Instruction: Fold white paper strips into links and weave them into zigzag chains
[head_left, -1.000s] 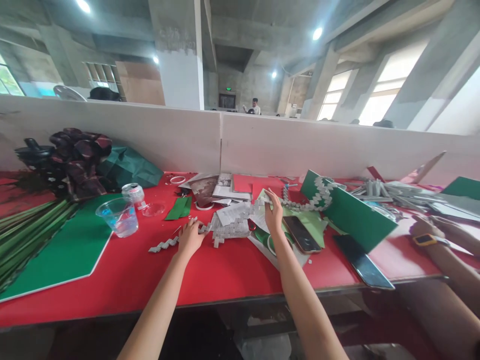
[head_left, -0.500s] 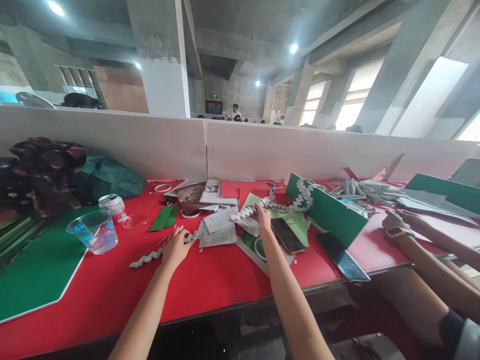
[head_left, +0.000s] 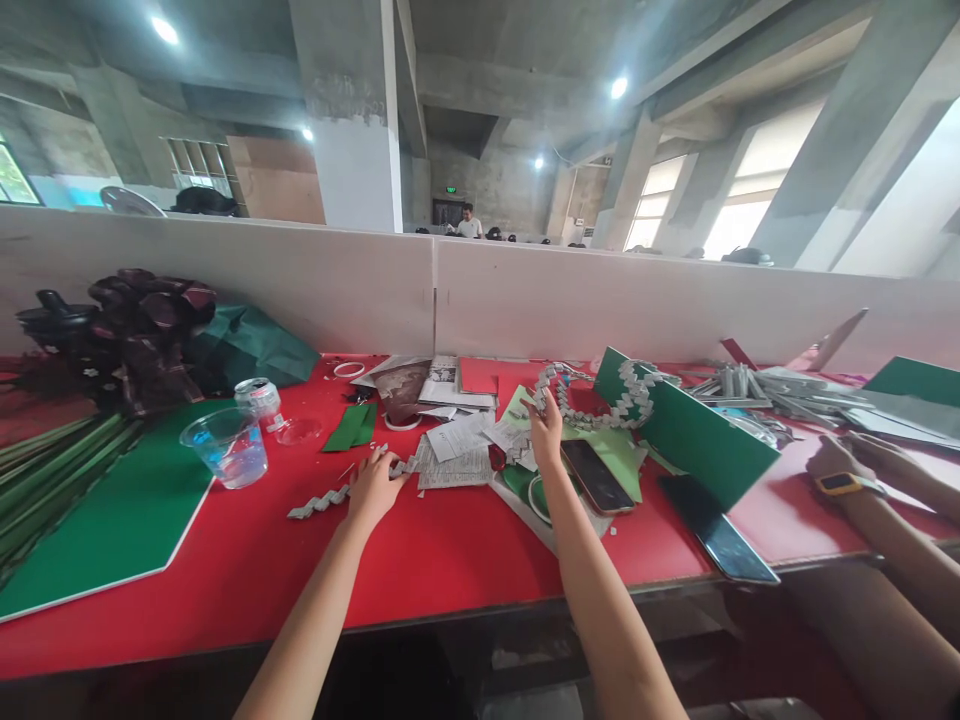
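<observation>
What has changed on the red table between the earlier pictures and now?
The long folded-paper chain has moved off the printed sheets, away and to the right, with the right hand holding it. The left hand stays on the shorter chain; the cup and can stayed put.

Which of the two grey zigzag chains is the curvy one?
The long chain at the right hand, which bends in loops; the short chain at the left hand runs nearly straight.
</observation>
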